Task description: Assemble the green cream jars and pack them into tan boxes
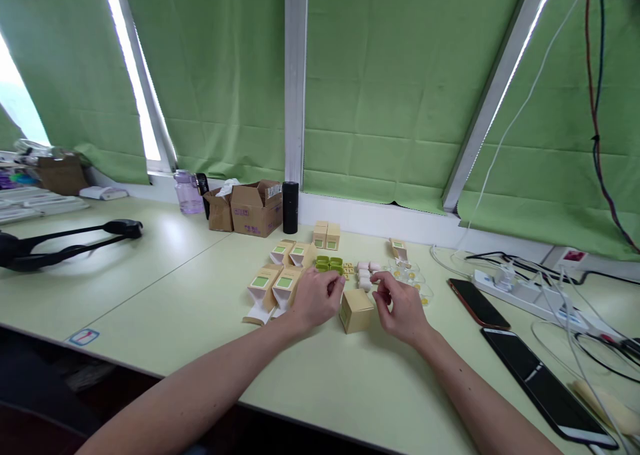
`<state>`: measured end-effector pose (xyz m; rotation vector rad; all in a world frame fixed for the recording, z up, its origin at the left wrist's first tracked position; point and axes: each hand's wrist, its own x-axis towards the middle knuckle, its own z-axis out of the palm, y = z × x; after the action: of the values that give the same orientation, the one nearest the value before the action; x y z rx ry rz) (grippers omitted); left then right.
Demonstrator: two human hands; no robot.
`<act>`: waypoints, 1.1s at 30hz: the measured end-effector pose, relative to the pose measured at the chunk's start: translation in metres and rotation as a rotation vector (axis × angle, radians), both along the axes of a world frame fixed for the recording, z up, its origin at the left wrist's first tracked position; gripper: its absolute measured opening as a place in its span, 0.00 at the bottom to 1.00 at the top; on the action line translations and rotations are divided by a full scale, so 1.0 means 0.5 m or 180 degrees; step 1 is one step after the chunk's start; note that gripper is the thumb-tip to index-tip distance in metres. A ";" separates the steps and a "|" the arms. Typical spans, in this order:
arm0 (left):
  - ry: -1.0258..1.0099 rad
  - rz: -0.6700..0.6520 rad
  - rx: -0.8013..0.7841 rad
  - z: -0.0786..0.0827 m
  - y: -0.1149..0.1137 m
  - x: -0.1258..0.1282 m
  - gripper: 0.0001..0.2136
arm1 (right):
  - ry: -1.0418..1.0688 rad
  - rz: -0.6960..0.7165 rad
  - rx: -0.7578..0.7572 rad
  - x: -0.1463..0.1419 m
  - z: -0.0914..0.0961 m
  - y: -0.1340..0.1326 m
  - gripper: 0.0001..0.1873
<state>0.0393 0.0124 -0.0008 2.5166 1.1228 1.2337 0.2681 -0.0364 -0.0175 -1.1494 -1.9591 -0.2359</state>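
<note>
A closed tan cardboard box (358,313) with a green label stands on the table between my hands. At its left upper edge is my left hand (319,299), fingers curled in and thumb against them; nothing shows in its grip. Just right of the box hovers my right hand (401,307), its bent index finger and thumb apart and nothing visible between them. Open-flapped boxes (277,285) with green labels lie left of my left hand. Beyond the hands are green trays (330,263), small yellow pieces (349,270), pale pink pieces (365,276) and clear holders (414,276) with yellow spots.
Two closed small boxes (327,235) stand farther back, and one open box (399,249) is behind the clear holders. Brown cartons (257,208) and a black bottle (290,207) are by the wall. To the right lie two phones (479,303), a power strip (530,298) and cables.
</note>
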 end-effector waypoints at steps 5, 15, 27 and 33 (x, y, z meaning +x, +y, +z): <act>-0.0008 0.0074 -0.0105 -0.001 0.006 -0.001 0.16 | -0.0034 0.0700 -0.0125 0.003 0.016 -0.017 0.18; 0.0125 -0.0019 -0.0069 -0.008 0.002 0.002 0.22 | -0.0106 0.0482 -0.0313 0.000 0.004 -0.009 0.21; 0.0171 -0.0157 0.0002 -0.011 -0.005 0.005 0.22 | -0.0163 0.0131 -0.0132 0.000 -0.010 0.009 0.09; 0.0219 -0.0174 -0.0114 -0.010 -0.006 0.005 0.22 | -0.0099 0.0165 -0.0257 0.001 -0.007 0.008 0.08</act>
<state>0.0420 0.0093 -0.0059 2.5632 1.0729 1.1117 0.2688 -0.0322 -0.0208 -1.1511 -2.0392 -0.1493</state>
